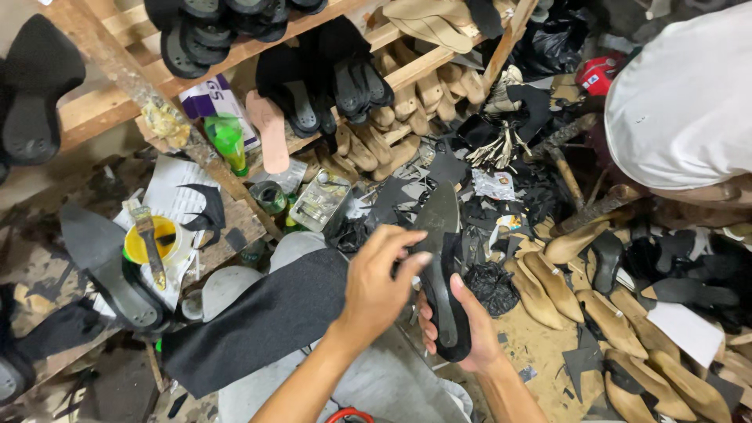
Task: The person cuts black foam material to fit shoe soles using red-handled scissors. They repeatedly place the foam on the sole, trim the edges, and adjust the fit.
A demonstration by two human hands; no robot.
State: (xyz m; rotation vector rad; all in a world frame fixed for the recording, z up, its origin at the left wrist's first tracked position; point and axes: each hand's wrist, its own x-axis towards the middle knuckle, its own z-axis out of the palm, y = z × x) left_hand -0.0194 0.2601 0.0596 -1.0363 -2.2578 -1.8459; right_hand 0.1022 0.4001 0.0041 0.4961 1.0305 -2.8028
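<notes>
My right hand [468,329] grips a black shoe [441,266] by its heel end, with the grey pointed sole turned up. My left hand [380,278] rests on the shoe's middle, its fingers pressing on the sole edge. The shoe is held above my lap, over a black cloth [258,317] that lies across my knees.
A yellow glue pot with a brush [150,239] stands on the wooden bench at left, beside a black heeled shoe [106,266]. Wooden racks [407,74] hold soles and lasts. Tan shoe lasts [580,301] and black scraps litter the floor. Another person in white [685,94] sits at right.
</notes>
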